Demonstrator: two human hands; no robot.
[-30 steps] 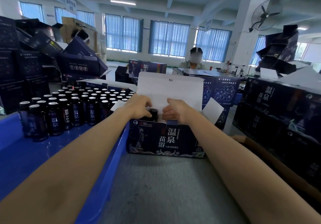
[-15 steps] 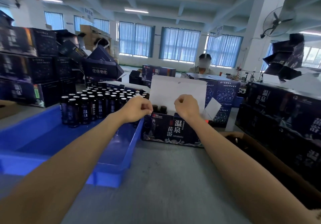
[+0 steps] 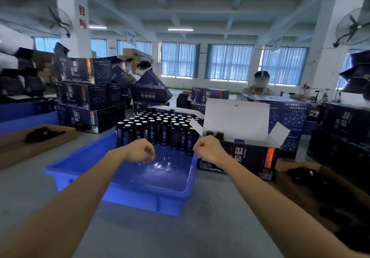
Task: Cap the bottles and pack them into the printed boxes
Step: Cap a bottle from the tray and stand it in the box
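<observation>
As left hand [image 3: 140, 151], right hand [image 3: 208, 150] hover loose-curled (empty), bottles [image 3: 160, 129] crowd tray [image 3: 144, 179].

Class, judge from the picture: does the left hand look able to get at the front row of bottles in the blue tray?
Probably yes. The left hand hovers over the bare floor of the blue tray, seemingly holding nothing, and the front bottles stand just beyond its fingers with nothing between.

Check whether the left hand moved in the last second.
Yes. The left hand went leftward, off the open printed box, and now hangs above the blue tray.
</observation>
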